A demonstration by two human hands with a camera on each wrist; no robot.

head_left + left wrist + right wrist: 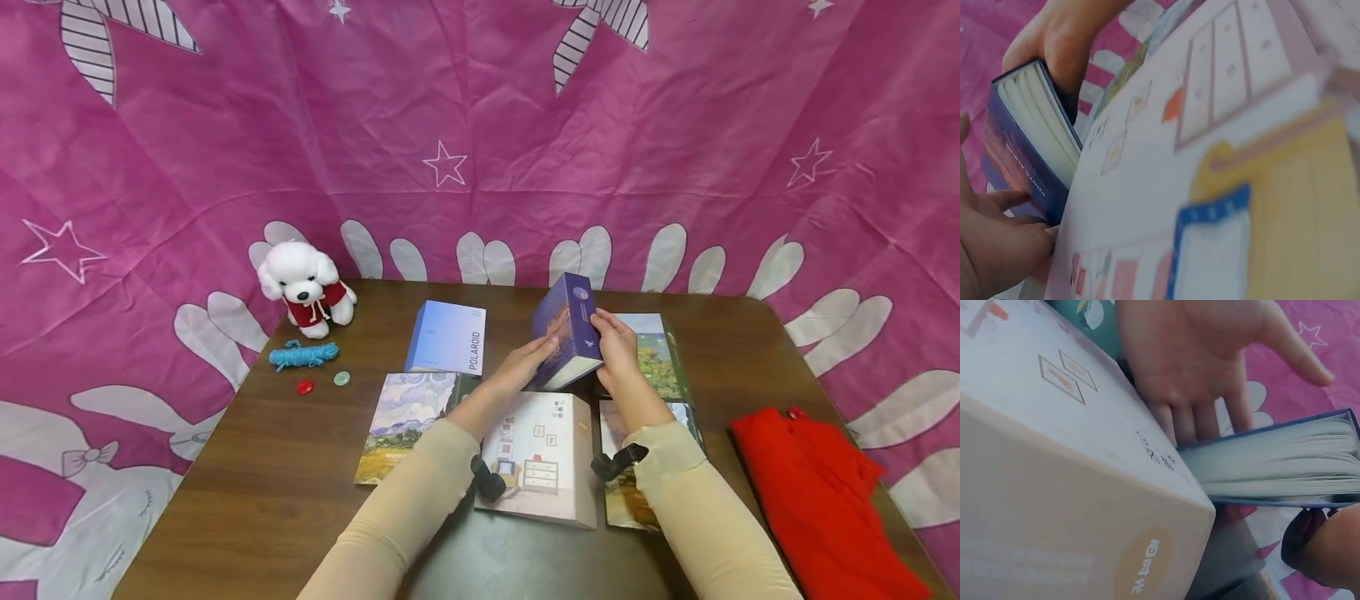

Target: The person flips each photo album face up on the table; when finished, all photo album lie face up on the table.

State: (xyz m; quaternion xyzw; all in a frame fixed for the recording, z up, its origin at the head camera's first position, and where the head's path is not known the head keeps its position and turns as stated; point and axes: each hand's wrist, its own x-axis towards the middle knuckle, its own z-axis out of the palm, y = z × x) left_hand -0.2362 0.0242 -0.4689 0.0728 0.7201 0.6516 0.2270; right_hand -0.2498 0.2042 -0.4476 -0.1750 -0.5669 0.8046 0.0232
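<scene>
A thick purple-blue photo album [581, 317] is held tilted above the table, its white page edges [1035, 119] facing the body. My right hand [617, 346] grips it along the spine side. My left hand [525, 362] touches the front cover with extended fingers, its thumb standing away from the cover in the right wrist view. Just in front lies a white album [547, 425] with a drawn room on its cover; it fills much of both wrist views. A blue POLAROID album [450, 333] lies left of the hands.
Landscape-painted albums lie at left [401, 417] and right [656, 358], another [626, 492] partly under my right forearm. A white plush dog [303, 283], blue yarn [303, 355], red button [304, 387] and green button [342, 378] are far left. Red cloth [810, 492] covers the right edge.
</scene>
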